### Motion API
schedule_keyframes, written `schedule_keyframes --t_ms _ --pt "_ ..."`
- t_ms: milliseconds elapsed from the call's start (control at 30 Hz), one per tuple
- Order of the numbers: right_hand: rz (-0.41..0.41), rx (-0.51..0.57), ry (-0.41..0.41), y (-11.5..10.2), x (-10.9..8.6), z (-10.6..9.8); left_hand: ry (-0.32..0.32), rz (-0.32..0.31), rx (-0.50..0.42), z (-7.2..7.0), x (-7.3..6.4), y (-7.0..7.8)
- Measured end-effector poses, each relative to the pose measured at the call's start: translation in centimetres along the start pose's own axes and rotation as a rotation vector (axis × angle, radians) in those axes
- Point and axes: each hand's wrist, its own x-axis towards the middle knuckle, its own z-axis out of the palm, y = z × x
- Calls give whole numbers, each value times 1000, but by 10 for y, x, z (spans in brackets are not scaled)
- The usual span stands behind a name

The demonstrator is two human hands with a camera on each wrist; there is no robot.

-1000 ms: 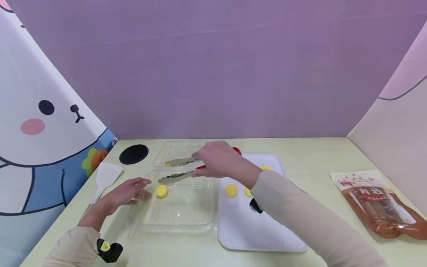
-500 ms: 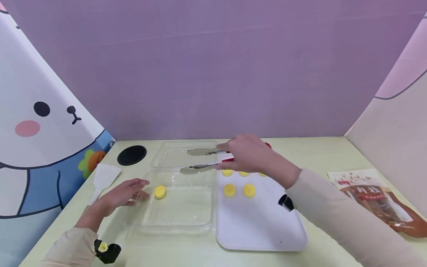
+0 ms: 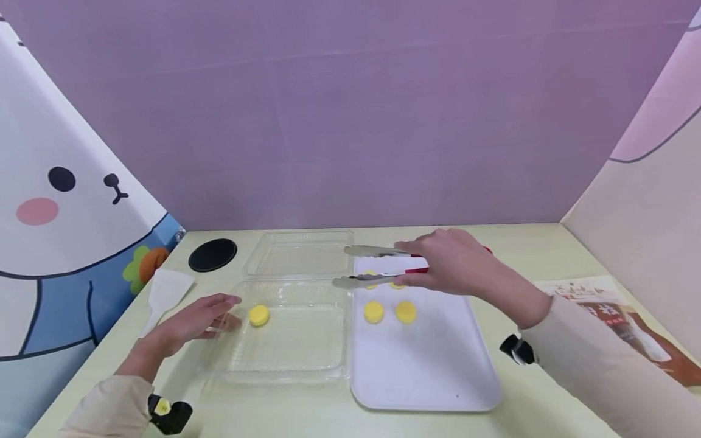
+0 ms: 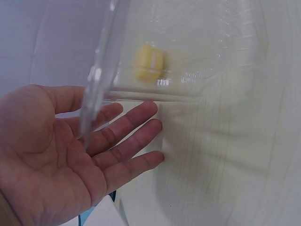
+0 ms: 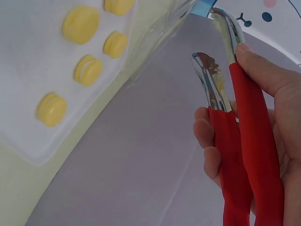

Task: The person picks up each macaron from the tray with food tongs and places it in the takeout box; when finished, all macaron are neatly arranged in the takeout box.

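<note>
My right hand (image 3: 451, 261) grips metal tongs with red handles (image 5: 256, 132). The tong arms stand apart, nothing between them, over the back left of a white tray (image 3: 427, 371). Several yellow macarons lie on that tray, one of them (image 3: 406, 312) in front of the tongs. A hinged clear plastic box (image 3: 296, 368) lies unfolded left of the tray. One yellow macaron (image 3: 258, 315) sits in its near half, at the left. Beside that half's left wall is my left hand (image 3: 194, 322), fingers loosely extended; the clear edge crosses the hand in the left wrist view (image 4: 89, 108).
A white spatula (image 3: 167, 292) lies at the left table edge, with a black round disc (image 3: 212, 255) behind it. A brown-and-white food packet (image 3: 630, 322) lies at the right, partly covered by my right sleeve. A purple backdrop (image 3: 350, 121) rises behind the table.
My right hand has carried the tongs rightward, from over the clear box to over the tray's back left. My left hand has stayed by the box.
</note>
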Motion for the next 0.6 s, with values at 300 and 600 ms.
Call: schedule_keyframes --t_ms 300,600 --pt "36 30 13 12 -23 3 2 -14 -3 1 2 0" --pt "79 37 1 25 -41 12 12 -34 3 2 2 3"
